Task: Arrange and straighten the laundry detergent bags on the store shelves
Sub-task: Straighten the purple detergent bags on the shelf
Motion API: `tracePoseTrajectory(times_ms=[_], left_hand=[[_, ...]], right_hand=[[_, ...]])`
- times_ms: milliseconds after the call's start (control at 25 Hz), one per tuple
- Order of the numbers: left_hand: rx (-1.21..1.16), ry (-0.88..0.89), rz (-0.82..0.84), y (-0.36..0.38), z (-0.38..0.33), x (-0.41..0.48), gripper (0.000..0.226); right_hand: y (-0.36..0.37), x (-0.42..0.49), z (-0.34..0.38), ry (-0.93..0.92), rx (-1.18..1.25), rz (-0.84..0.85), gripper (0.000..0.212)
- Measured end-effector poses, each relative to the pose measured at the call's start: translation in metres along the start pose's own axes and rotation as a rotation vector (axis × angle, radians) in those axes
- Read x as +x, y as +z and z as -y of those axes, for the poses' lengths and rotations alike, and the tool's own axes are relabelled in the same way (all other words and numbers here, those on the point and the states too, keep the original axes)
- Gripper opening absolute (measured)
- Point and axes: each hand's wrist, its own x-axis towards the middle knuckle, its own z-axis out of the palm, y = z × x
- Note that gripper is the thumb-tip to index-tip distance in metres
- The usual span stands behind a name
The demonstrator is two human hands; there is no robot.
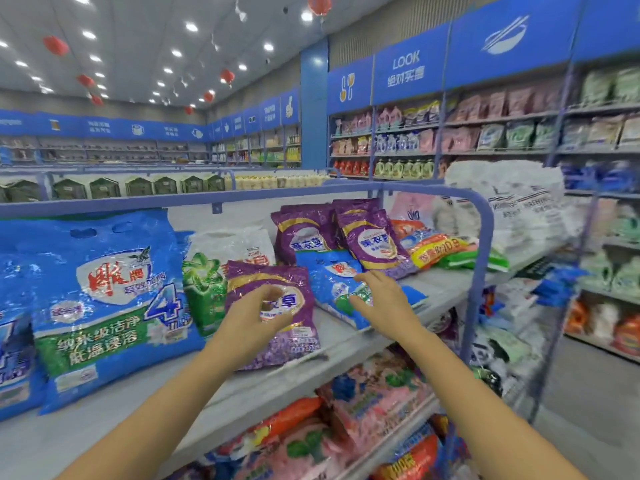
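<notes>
A small purple detergent bag [277, 337] leans upright on the top grey shelf [349, 344]. My left hand [258, 311] lies against its front, fingers curled around its middle. My right hand [379, 299] hovers with fingers spread over a blue bag [329, 289] lying flat to the right. Behind it stand two more purple bags [306, 237], [374, 244]. A large blue bag [104, 289] stands at the left, with a green and white bag [204, 271] beside it.
Orange, yellow and green bags [446, 251] lie at the shelf's right end, inside a blue rail [485, 237]. Lower shelves hold pink and orange bags [363, 407]. White sacks [512, 202] are stacked beyond the rail. An aisle and wall shelving run along the right.
</notes>
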Motion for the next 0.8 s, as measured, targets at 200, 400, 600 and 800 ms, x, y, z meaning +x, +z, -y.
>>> tracePoseTrajectory(times_ms=[200, 400, 600, 800], left_hand=[[0.002, -0.081, 0.039, 0.08, -0.03, 0.055, 0.037], [0.328, -0.394, 0.108, 0.151, -0.035, 0.099, 0.058], [0.533, -0.615, 0.057, 0.168, -0.036, 0.119, 0.085], [0.548, -0.689, 0.024, 0.186, -0.055, 0.122, 0.086]], right_hand=[[-0.027, 0.024, -0.093, 0.145, 0.005, 0.065, 0.049], [-0.023, 0.079, -0.171, 0.158, 0.131, 0.297, 0.057], [-0.005, 0.113, -0.18, 0.066, 0.345, 0.508, 0.062], [0.013, 0.116, -0.171, -0.087, 0.364, 0.485, 0.048]])
